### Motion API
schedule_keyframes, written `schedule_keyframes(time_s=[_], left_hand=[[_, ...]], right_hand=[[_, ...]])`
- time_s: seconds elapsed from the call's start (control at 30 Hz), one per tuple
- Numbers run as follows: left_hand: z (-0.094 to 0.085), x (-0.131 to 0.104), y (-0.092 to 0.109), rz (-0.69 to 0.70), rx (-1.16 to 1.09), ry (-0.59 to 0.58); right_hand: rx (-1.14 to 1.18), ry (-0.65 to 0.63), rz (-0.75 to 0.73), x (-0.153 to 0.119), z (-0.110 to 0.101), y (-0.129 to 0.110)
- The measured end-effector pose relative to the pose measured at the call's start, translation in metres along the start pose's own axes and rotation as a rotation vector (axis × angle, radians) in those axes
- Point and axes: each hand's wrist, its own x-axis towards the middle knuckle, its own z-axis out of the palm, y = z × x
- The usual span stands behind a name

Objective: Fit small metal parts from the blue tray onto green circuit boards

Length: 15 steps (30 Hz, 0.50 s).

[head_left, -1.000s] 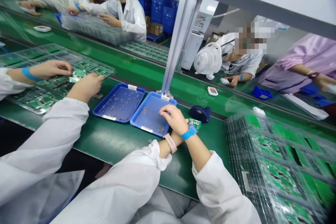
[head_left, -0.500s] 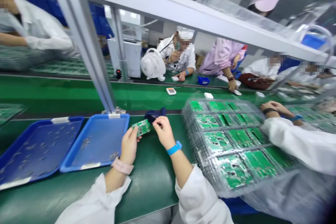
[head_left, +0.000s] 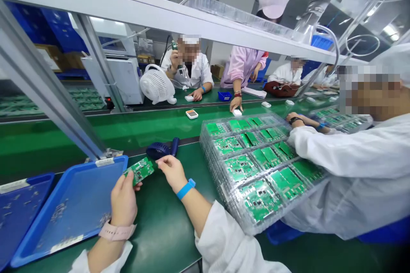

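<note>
A green circuit board (head_left: 140, 172) with small parts on it is gripped along its left side by my left hand (head_left: 124, 200), thumb on top. My right hand (head_left: 173, 174) is closed in a pinch just off the board's right edge; whatever is between its fingertips is too small to make out. Behind both hands lies a dark blue handheld fan (head_left: 159, 150). To the left, a blue tray (head_left: 86, 192) has small metal pieces scattered in two clusters. Another blue tray (head_left: 24, 209) beside it also contains small metal pieces.
A stack of clear plastic trays (head_left: 221, 192) filled with green boards stands at right, beside a co-worker's white sleeve (head_left: 339, 149). Beyond the bench runs a green conveyor (head_left: 128, 126) carrying white devices. A metal post (head_left: 60, 85) and overhead shelf (head_left: 153, 19) frame the station.
The view has swung right, shifting the bench leftward in the picture. Both hands keep their hold near the board. Across the belt, a person in pink has a hand on a white device.
</note>
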Motion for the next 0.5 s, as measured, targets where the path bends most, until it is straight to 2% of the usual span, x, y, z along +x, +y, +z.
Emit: schedule_keyframes(time_s=[0.17,0.33,0.5], left_hand=[[0.0006,0.0014,-0.0012,-0.018,-0.006,0.012],[0.0012,0.0006,0.0004,-0.024,-0.023,0.014],[0.0007,0.0000,0.0013,-0.019,-0.011,0.011]], right_hand=[[-0.046,0.000,0.110,0.0043,0.0006,0.0089],[-0.156,0.050,0.018,0.0061,-0.0044,0.0043],[-0.184,0.064,0.013,0.0060,-0.0081,0.0022]])
